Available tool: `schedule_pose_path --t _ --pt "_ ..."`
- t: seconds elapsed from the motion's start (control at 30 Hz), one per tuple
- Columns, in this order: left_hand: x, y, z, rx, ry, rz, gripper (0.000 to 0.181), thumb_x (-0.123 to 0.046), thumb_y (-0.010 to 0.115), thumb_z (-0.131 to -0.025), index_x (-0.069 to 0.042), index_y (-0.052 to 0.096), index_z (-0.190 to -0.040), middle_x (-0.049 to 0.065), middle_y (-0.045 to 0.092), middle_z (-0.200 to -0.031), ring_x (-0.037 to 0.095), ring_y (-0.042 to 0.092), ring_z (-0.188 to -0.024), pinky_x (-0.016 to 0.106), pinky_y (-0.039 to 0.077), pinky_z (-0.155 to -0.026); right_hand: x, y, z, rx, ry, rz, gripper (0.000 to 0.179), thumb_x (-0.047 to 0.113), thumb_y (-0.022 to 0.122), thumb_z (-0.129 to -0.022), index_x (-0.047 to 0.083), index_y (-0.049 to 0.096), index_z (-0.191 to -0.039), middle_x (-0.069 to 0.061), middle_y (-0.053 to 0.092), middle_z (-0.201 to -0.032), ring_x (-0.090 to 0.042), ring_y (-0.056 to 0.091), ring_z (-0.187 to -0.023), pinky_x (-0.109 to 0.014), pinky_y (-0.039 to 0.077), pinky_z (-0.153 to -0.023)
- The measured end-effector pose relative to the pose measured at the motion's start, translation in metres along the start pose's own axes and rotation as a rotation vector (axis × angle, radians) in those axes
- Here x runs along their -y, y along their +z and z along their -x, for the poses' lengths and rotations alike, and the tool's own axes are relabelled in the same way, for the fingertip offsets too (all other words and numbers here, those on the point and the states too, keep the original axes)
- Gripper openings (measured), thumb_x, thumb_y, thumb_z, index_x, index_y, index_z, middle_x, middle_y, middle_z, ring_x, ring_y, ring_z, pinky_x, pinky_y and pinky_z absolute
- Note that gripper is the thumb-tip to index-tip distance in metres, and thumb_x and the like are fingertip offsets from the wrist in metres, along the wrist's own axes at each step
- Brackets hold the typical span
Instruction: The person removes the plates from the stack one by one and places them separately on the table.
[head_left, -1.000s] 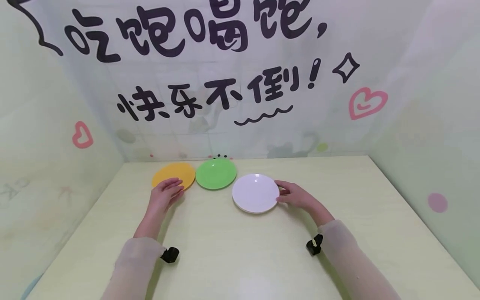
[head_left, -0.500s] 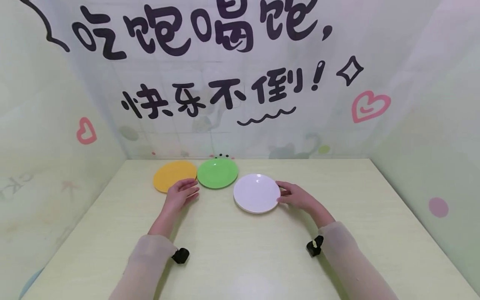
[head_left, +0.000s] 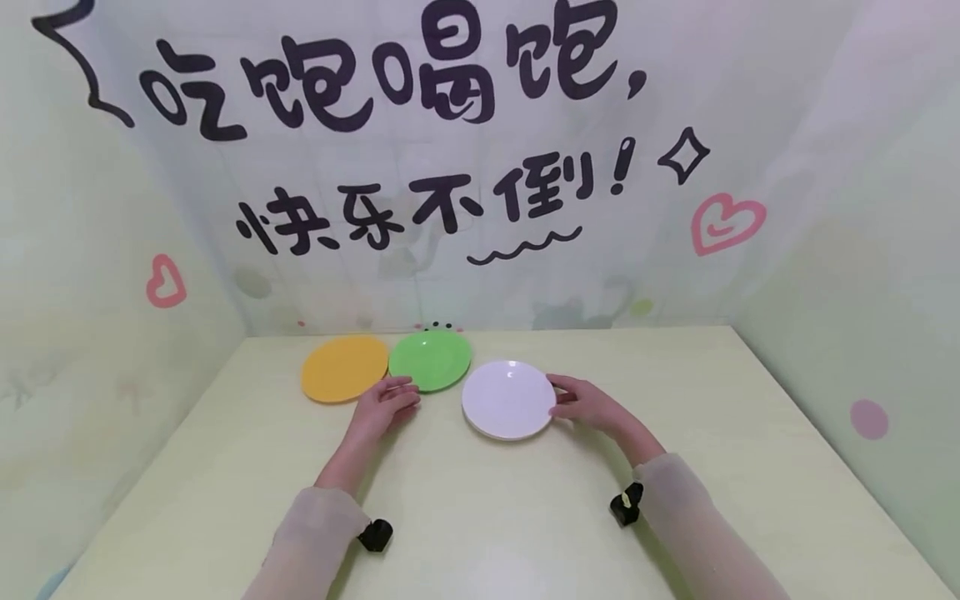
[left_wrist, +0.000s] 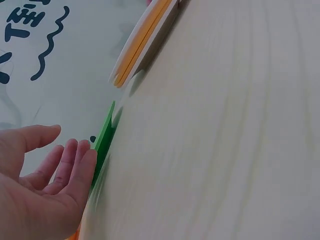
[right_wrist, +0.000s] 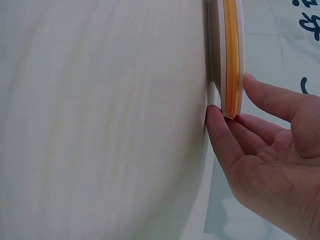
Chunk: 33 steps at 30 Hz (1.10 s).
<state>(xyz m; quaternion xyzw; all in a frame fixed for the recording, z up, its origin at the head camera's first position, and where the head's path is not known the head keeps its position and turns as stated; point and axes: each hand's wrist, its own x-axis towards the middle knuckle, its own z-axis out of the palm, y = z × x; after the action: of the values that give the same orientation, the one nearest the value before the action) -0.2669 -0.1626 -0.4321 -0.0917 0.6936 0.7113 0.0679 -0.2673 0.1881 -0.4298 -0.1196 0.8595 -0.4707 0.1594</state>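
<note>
A white plate (head_left: 510, 400) tops a small stack at mid-table; from the side, the right wrist view reveals orange plates (right_wrist: 231, 60) sandwiched between white ones. At the stack's right edge, my right hand (head_left: 591, 407) holds the rim, thumb on the top plate and fingertips at the underside near the table. My left hand (head_left: 384, 408) has nothing in its grasp; its fingers are relaxed and slightly bent. Its fingertips are right at the near rim of the green plate (head_left: 430, 360). An orange plate (head_left: 343, 368) lies to the left, edge against the green one.
The pale wooden table (head_left: 480, 517) meets a printed back wall (head_left: 480, 292) just behind the plates. Side walls (head_left: 847, 333) enclose it left and right. A black wrist camera (head_left: 376, 535) sits at the left cuff, another black camera (head_left: 626, 505) at the right.
My left hand has moved rightward from over the orange plate to the green plate's near edge. The right hand stays at the stack. The head view has shifted slightly.
</note>
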Motion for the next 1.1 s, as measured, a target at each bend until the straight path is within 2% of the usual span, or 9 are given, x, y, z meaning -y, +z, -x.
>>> schedule_pose_path --t 0.1,0.2,0.37,0.5,0.63,0.8,0.97,1.1 --pt "0.01 0.011 0.004 0.005 -0.028 -0.005 0.047 -0.001 0.063 -0.095 0.004 0.049 -0.139 0.021 0.061 -0.135 0.002 0.068 -0.087 0.025 0.06 -0.092 -0.004 0.006 0.002 0.022 -0.002 0.012 0.063 0.006 0.063 -0.095 -0.003 0.035 -0.151 -0.029 0.038 -0.154 -0.045 0.048 -0.135 -0.053 0.047 -0.111" --pt "0.017 0.025 0.007 0.016 -0.031 0.002 0.044 0.0 0.063 -0.094 0.005 0.051 -0.137 0.024 0.059 -0.136 0.005 0.068 -0.09 0.028 0.06 -0.094 -0.006 0.009 0.003 0.026 -0.011 0.027 0.062 0.006 0.064 -0.095 -0.004 0.036 -0.15 -0.029 0.039 -0.153 -0.045 0.05 -0.133 -0.052 0.049 -0.109" --pt "0.019 0.049 0.005 0.044 0.002 -0.007 0.042 0.003 0.063 -0.093 0.007 0.053 -0.134 0.029 0.056 -0.137 0.012 0.067 -0.098 0.036 0.058 -0.099 -0.003 0.007 0.003 0.017 -0.024 0.044 0.062 0.005 0.063 -0.095 -0.005 0.036 -0.15 -0.03 0.039 -0.153 -0.046 0.05 -0.132 -0.053 0.049 -0.109" --pt "0.021 0.062 0.002 0.057 0.026 -0.024 0.043 0.006 0.063 -0.091 0.01 0.053 -0.133 0.03 0.055 -0.135 0.016 0.065 -0.101 0.04 0.057 -0.101 0.0 0.006 0.004 0.021 -0.019 0.043 0.061 0.005 0.062 -0.096 -0.005 0.035 -0.15 -0.03 0.037 -0.153 -0.046 0.049 -0.133 -0.053 0.047 -0.11" --pt "0.02 0.069 -0.004 0.044 0.035 -0.057 0.043 0.008 0.064 -0.089 0.01 0.055 -0.131 0.03 0.057 -0.133 0.02 0.064 -0.105 0.037 0.06 -0.095 0.002 0.004 0.003 0.014 -0.021 0.043 0.061 0.005 0.062 -0.096 -0.005 0.036 -0.15 -0.029 0.038 -0.153 -0.046 0.049 -0.133 -0.054 0.047 -0.11" --pt "0.015 0.073 -0.008 0.014 0.038 -0.169 0.045 0.003 0.069 -0.088 0.004 0.057 -0.131 0.024 0.06 -0.13 0.027 0.063 -0.111 0.029 0.062 -0.088 0.004 0.0 0.001 0.009 -0.018 0.044 0.061 0.006 0.062 -0.096 -0.003 0.036 -0.15 -0.027 0.038 -0.154 -0.045 0.049 -0.134 -0.054 0.046 -0.112" --pt "0.013 0.077 -0.011 0.005 0.049 -0.306 0.045 -0.003 0.074 -0.086 0.002 0.059 -0.128 0.019 0.064 -0.122 0.02 0.063 -0.099 0.023 0.061 -0.078 0.004 -0.003 0.001 0.005 0.002 0.036 0.06 0.008 0.062 -0.096 0.0 0.038 -0.151 -0.025 0.039 -0.155 -0.043 0.049 -0.134 -0.054 0.046 -0.111" --pt "0.013 0.076 -0.012 0.002 0.044 -0.363 0.04 -0.004 0.075 -0.086 0.003 0.061 -0.122 0.016 0.065 -0.112 0.016 0.062 -0.089 0.021 0.06 -0.074 0.004 -0.003 0.003 0.005 0.015 0.017 0.061 0.009 0.063 -0.096 0.002 0.039 -0.151 -0.024 0.041 -0.154 -0.042 0.05 -0.134 -0.054 0.046 -0.112"
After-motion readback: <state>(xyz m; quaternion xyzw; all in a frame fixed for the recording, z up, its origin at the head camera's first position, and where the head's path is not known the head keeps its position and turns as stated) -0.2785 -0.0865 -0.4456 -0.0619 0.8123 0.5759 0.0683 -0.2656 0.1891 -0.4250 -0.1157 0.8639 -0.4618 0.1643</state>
